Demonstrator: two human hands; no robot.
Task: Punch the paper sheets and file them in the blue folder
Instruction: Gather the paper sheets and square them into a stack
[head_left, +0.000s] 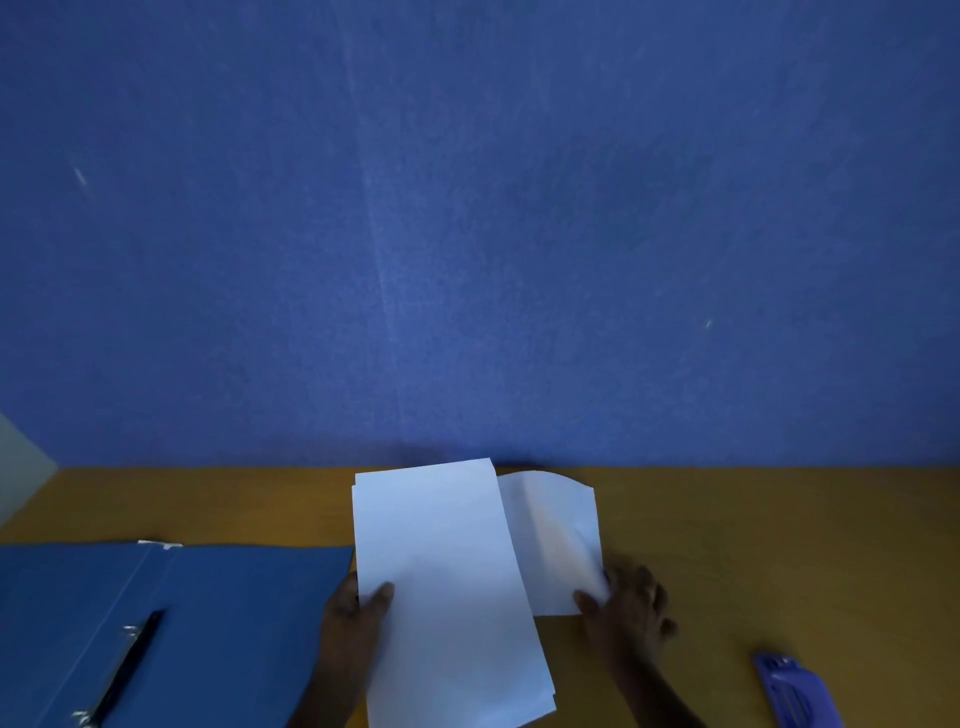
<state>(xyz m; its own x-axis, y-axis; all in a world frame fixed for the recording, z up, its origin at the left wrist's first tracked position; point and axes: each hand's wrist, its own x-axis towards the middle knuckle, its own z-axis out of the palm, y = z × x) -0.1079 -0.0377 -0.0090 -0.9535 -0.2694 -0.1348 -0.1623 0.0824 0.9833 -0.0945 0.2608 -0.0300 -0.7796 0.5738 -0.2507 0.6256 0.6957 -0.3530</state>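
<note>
A stack of white paper sheets (447, 582) is held over the wooden desk at bottom centre. My left hand (358, 610) grips its left edge, thumb on top. A second white sheet (558, 540) curls to the right of the stack, and my right hand (628, 608) pinches its lower right corner. The blue folder (223, 613) lies open at the bottom left, its black ring clip (130, 665) showing. A blue hole punch (795, 691) sits at the bottom right, partly cut off by the frame.
A wooden desk (779, 545) runs across the lower part of the view. A blue fabric partition (467, 208) rises directly behind it and fills most of the view. A pale wall strip (18, 467) shows at far left.
</note>
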